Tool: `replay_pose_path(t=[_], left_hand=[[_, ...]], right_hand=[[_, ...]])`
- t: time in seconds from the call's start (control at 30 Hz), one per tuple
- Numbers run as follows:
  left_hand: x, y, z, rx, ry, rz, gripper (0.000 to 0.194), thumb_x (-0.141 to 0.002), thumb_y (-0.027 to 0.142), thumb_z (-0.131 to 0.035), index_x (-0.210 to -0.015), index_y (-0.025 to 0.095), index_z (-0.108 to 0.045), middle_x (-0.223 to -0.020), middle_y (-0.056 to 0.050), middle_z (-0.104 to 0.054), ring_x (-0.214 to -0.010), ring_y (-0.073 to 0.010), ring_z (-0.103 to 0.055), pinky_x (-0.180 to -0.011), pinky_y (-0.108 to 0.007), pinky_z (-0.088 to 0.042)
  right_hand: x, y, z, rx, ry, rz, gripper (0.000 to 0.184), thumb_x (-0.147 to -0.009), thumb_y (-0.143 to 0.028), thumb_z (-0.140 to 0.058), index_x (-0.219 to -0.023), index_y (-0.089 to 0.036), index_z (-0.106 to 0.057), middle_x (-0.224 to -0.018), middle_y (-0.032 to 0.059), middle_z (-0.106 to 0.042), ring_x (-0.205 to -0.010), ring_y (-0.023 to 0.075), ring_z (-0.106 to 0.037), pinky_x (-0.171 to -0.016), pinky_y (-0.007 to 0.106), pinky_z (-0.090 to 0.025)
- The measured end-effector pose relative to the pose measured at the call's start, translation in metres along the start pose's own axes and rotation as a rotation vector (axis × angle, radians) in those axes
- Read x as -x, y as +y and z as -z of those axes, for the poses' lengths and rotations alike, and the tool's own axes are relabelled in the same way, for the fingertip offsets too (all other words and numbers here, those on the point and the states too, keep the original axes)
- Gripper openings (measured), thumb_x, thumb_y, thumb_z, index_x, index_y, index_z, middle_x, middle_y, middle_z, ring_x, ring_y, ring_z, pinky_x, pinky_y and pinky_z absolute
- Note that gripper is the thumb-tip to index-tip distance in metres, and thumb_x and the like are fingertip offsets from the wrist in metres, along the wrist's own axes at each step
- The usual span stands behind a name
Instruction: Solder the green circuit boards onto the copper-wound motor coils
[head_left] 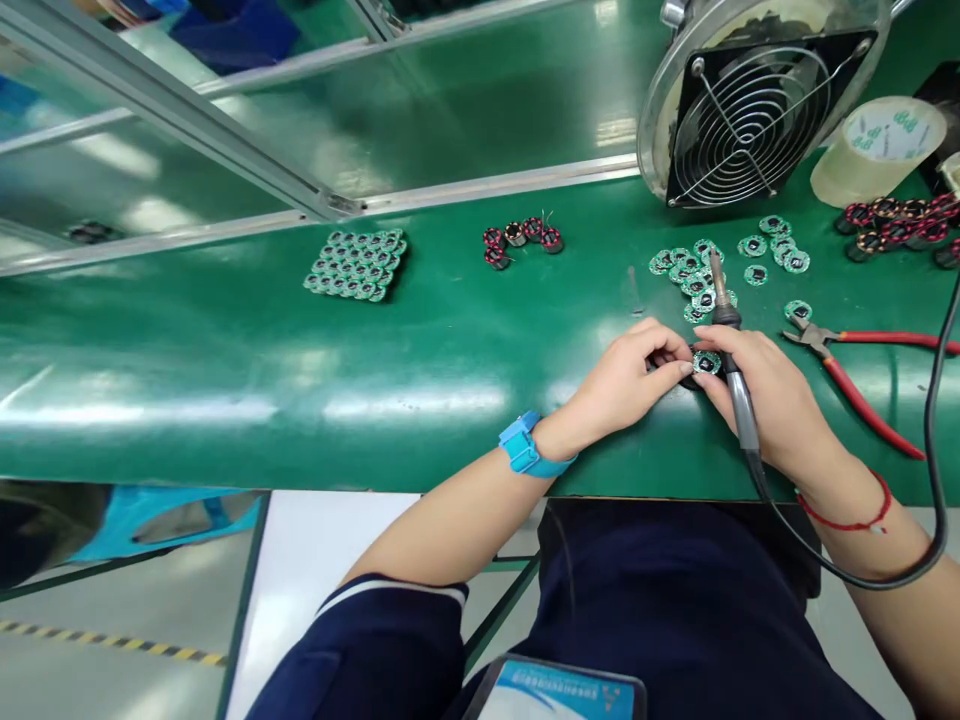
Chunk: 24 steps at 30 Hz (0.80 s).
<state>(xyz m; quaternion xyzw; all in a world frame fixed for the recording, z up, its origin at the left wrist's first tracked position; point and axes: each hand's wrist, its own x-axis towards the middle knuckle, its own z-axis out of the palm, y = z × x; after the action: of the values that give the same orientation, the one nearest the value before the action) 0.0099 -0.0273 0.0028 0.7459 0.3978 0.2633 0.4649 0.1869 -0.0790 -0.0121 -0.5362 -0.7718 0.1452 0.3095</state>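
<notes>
one head-worn camera looks forward and down at the green bench (435,340) from nearby.

This is an electronics workshop: green bench (225,360) across the middle, circuit boards (355,266) stacked left of centre, soldering iron (741,400) at right, striped floor tape (112,643) lower left.

both hands (619,382) nearly meet, fingers (654,335) curled, forearms (457,520) angled inward.

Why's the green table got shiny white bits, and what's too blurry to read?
Head view: pale glare streaks the green table, probably reflected light; head view: small print on the badge is blurred; head view: markings on the held round board are too small.
</notes>
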Motion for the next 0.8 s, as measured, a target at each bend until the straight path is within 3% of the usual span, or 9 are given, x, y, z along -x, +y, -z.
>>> replay_pose_path(t=[0.13, 0.37, 0.67, 0.8], left_hand=[[-0.002, 0.002, -0.003, 0.078, 0.008, 0.019, 0.005, -0.082, 0.014, -0.059, -0.078, 0.014, -0.06, -0.078, 0.002, -0.053, -0.069, -0.0063, -0.049, -0.069, -0.021, -0.043], [-0.003, 0.006, -0.002, 0.107, 0.0, 0.059, 0.007, -0.082, 0.015, -0.061, -0.076, 0.014, -0.06, -0.074, 0.003, -0.051, -0.068, -0.0061, -0.047, -0.068, -0.021, -0.042], [-0.003, 0.006, 0.0, 0.034, 0.039, 0.07, 0.012, -0.082, 0.007, -0.053, -0.073, 0.015, -0.057, -0.076, 0.002, -0.055, -0.067, -0.0057, -0.047, -0.066, -0.021, -0.043], [-0.003, 0.005, 0.001, -0.005, 0.046, 0.057, 0.014, -0.081, 0.004, -0.053, -0.072, 0.014, -0.057, -0.074, 0.002, -0.053, -0.066, -0.0053, -0.046, -0.065, -0.02, -0.043]], right_hand=[[0.001, -0.006, 0.007, 0.005, 0.02, 0.012, 0.046, -0.088, -0.03, -0.058, -0.132, -0.024, -0.045, -0.115, 0.0092, -0.065, -0.101, 0.0261, -0.059, -0.085, 0.043, -0.05], [0.003, -0.012, 0.017, -0.003, 0.09, 0.068, 0.052, -0.087, -0.015, -0.054, -0.134, -0.035, -0.042, -0.115, 0.0042, -0.068, -0.1, 0.0233, -0.061, -0.086, 0.044, -0.05], [0.002, -0.016, 0.019, 0.005, 0.103, 0.022, 0.048, -0.087, -0.013, -0.055, -0.13, -0.033, -0.048, -0.102, -0.0009, -0.072, -0.095, 0.0224, -0.066, -0.084, 0.042, -0.051], [0.004, -0.021, 0.017, -0.068, 0.226, -0.069, 0.048, -0.087, -0.015, -0.057, -0.132, -0.03, -0.051, -0.097, 0.0004, -0.073, -0.094, 0.0214, -0.068, -0.087, 0.041, -0.052]])
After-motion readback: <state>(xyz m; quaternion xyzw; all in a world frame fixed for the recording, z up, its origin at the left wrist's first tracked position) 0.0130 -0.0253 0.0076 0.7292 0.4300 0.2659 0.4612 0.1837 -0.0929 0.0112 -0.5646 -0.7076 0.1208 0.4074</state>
